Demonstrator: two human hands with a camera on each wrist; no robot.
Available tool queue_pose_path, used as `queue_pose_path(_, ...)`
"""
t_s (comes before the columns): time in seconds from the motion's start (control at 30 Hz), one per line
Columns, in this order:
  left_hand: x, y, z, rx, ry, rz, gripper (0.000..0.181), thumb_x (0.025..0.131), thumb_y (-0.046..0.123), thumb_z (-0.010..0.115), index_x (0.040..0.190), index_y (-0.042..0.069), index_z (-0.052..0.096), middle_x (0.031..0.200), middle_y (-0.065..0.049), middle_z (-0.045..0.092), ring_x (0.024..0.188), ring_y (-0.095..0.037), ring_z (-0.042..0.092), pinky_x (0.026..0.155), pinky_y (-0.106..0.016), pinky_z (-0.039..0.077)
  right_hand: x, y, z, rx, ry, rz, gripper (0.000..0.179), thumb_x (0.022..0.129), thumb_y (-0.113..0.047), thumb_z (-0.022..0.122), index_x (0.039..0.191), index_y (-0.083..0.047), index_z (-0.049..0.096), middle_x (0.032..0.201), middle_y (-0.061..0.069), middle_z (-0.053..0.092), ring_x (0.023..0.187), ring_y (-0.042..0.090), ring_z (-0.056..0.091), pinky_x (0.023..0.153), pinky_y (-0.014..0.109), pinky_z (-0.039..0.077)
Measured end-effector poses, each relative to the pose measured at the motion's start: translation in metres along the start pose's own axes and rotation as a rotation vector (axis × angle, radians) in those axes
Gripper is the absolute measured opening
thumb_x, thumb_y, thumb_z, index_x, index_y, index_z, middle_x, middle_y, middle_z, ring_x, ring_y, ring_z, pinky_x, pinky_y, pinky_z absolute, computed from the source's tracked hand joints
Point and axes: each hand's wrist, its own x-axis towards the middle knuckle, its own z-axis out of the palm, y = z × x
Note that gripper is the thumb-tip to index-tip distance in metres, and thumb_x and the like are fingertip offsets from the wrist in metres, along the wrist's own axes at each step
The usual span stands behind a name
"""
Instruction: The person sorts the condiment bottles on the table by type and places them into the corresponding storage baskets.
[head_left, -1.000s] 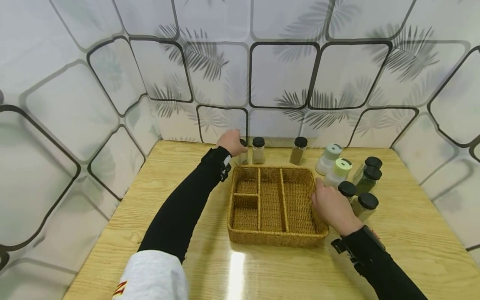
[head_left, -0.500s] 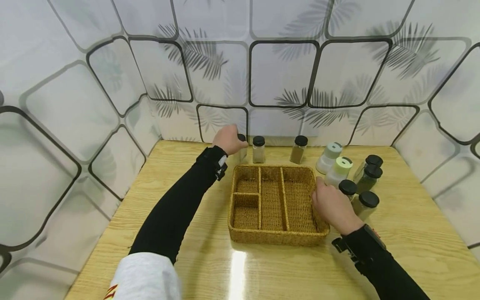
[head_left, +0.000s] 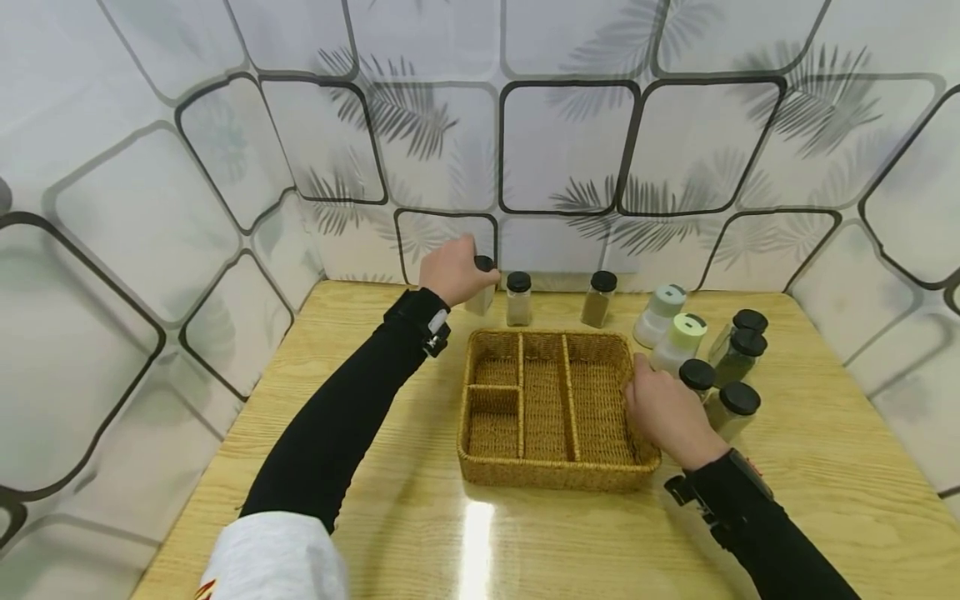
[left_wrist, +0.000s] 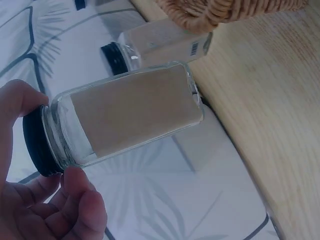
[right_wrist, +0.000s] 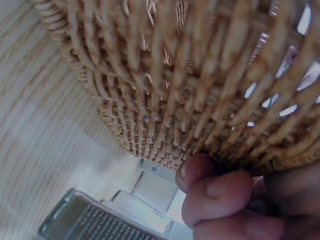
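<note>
My left hand [head_left: 452,271] pinches the black lid [left_wrist: 40,142] of a glass spice jar [left_wrist: 135,112] between thumb and fingers, at the table's back edge. Pale beige powder fills most of that jar. Whether its base touches the table, I cannot tell. A similar jar [head_left: 518,300] stands just to its right. On the other side, my right hand [head_left: 669,417] grips the right rim of a woven basket [head_left: 555,477], fingers curled against the wicker wall [right_wrist: 165,100] and the thumb mostly hidden. The basket lies flat on the table, its compartments bare.
A jar of brown spice [head_left: 597,300] stands behind the basket. Right of it are a grey-capped bottle [head_left: 660,315], a yellow-green-capped bottle [head_left: 678,342] and several black-lidded jars [head_left: 731,410], close to my right hand. A patterned curtain [head_left: 570,150] rises behind the wooden table [head_left: 405,500].
My left hand has moved a little up and to the left in the head view, carrying the spice jar away from its neighbour. The right hand and basket have stayed put.
</note>
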Motion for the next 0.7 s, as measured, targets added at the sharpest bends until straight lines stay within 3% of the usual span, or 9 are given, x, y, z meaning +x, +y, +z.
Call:
queue_pose_path(0.17, -0.005, 0.007, -0.008, -0.029, 0.005, 0.032, 0.041, 0.091, 0.049, 0.069, 0.099, 0.011, 0.054, 0.079, -0.007, 0.054, 0.065, -0.023, 0.052, 0.059, -0.034, 0.035, 0.001, -0.001, -0.001, 0.002, -0.02, 0.019, 0.05, 0.105, -0.014, 0.044, 0.145, 0.015, 0.036, 0.057, 0.009, 0.049, 0.044, 0.021, 0.048, 0.042, 0.035, 0.034)
queue_pose_path(0.43, -0.013, 0.016, -0.018, -0.052, 0.031, 0.108, 0.025, 0.094, 0.037, 0.063, 0.097, 0.013, 0.06, 0.084, -0.005, 0.062, 0.069, -0.022, 0.054, 0.062, -0.033, 0.038, 0.001, -0.001, 0.0, 0.006, -0.018, 0.012, 0.051, 0.104, -0.013, 0.046, 0.145, 0.015, 0.036, 0.058, 0.009, 0.049, 0.044, 0.02, 0.048, 0.042, 0.034, 0.034)
queue_pose_path(0.7, -0.021, 0.025, -0.028, -0.061, 0.025, 0.132, 0.031, 0.096, 0.043, 0.062, 0.091, 0.013, 0.055, 0.079, -0.005, 0.057, 0.066, -0.022, 0.051, 0.06, -0.032, 0.034, 0.0, 0.0, 0.001, 0.007, -0.012, 0.011, 0.051, 0.105, -0.013, 0.044, 0.146, 0.015, 0.035, 0.055, 0.008, 0.047, 0.042, 0.02, 0.046, 0.041, 0.034, 0.033)
